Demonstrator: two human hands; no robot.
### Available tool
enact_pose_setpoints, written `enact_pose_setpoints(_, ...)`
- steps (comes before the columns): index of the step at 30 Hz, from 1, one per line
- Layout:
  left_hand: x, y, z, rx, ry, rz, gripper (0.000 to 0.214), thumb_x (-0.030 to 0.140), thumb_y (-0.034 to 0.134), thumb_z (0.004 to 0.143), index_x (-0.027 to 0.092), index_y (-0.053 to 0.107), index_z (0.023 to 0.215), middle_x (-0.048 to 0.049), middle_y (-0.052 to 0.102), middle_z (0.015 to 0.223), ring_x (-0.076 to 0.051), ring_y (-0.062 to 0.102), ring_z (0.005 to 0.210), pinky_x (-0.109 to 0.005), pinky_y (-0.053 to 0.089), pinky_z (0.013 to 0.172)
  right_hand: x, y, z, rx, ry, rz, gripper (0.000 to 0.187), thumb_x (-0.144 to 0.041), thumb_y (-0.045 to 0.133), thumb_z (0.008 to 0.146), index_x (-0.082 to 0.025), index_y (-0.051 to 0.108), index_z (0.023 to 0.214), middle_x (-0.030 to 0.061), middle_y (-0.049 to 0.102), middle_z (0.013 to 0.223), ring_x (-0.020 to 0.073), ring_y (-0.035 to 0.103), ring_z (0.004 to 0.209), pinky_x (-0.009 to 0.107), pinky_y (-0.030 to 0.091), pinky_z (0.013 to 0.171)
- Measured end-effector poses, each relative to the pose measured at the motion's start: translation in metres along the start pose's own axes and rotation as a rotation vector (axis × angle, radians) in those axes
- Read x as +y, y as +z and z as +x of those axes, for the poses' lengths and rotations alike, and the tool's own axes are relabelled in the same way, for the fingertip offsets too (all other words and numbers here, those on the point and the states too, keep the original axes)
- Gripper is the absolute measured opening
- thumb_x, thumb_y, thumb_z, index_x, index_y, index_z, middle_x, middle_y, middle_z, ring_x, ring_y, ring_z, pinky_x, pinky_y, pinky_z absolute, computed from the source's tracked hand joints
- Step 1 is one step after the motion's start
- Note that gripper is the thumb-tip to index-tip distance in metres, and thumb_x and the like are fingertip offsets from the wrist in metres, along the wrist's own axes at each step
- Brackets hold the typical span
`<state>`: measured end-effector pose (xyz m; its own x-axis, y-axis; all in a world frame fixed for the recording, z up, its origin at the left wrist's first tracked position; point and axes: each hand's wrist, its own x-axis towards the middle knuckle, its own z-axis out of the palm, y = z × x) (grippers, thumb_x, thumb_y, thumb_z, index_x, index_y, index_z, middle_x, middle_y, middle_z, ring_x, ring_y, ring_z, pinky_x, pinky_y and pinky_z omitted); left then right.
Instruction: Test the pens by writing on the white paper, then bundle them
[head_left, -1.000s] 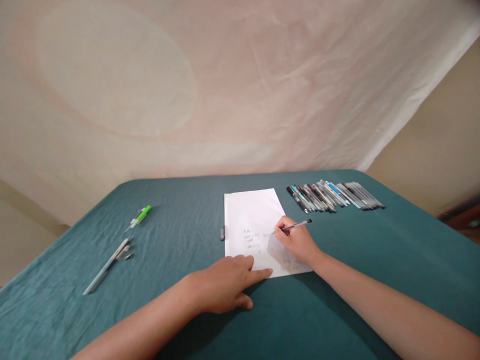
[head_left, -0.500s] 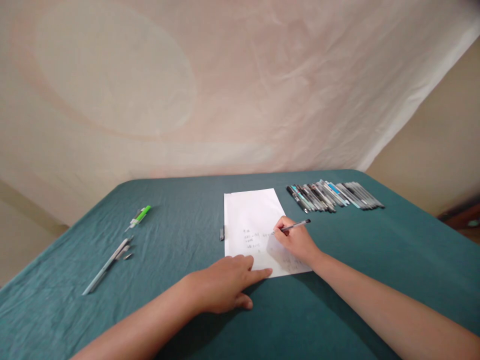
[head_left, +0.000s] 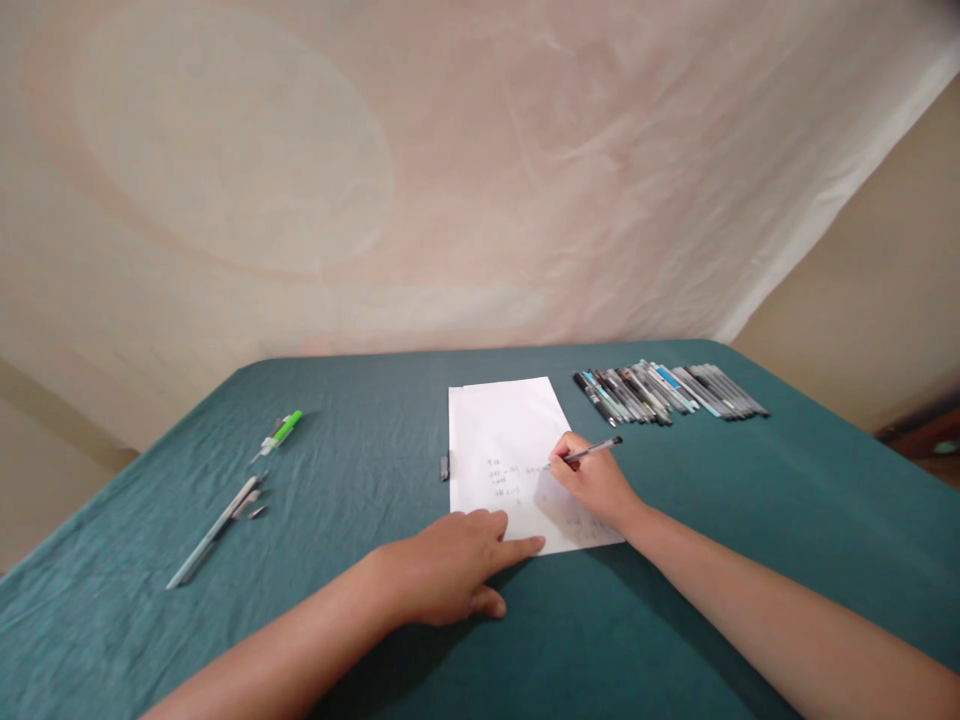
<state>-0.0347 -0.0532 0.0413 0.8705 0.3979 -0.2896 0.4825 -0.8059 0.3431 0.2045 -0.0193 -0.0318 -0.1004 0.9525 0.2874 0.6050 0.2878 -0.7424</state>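
A white sheet of paper (head_left: 504, 420) lies on the table, with several short lines of small handwriting on its lower half. My right hand (head_left: 592, 485) rests on the paper's right side, its fingers closed around a pen (head_left: 596, 449) with a clear barrel and a dark end; the tip is hidden behind the fingers, close to the writing. Across the sheet's lower left corner lies my left hand (head_left: 457, 565), palm down, fingers apart, the index finger along the bottom edge. Touching or just beside the paper's left edge is a small dark pen cap (head_left: 445, 467).
Several pens (head_left: 667, 392) lie side by side in a row at the back right. On the left are a green-and-white pen (head_left: 283, 430), a long pale pen (head_left: 214, 530) and small loose parts (head_left: 258, 512). A teal cloth (head_left: 360, 450) covers the table; a pale sheet hangs behind.
My right hand and the pen have shifted very slightly to the right along the line of writing. My left hand and the paper stay in place.
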Motion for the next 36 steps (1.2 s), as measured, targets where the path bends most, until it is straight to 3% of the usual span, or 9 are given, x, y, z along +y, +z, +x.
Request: enact_pose_setpoints(36,-0.0002,0.0004,-0.0009,0.001,-0.006,-0.019,0.072,0.039,0.063,0.079,0.033,0.028,0.141,-0.0077,0.052,0.105,-0.025,0.052,0.094,-0.032,0.04,0.078,-0.002,-0.004,-0.0016,0.011,0.029,0.003,0.009,-0.021,0.049,0.078,-0.019,0.052,0.069,-0.0039,0.052,0.059,0.0118,0.049,0.055,0.023,0.034,0.053)
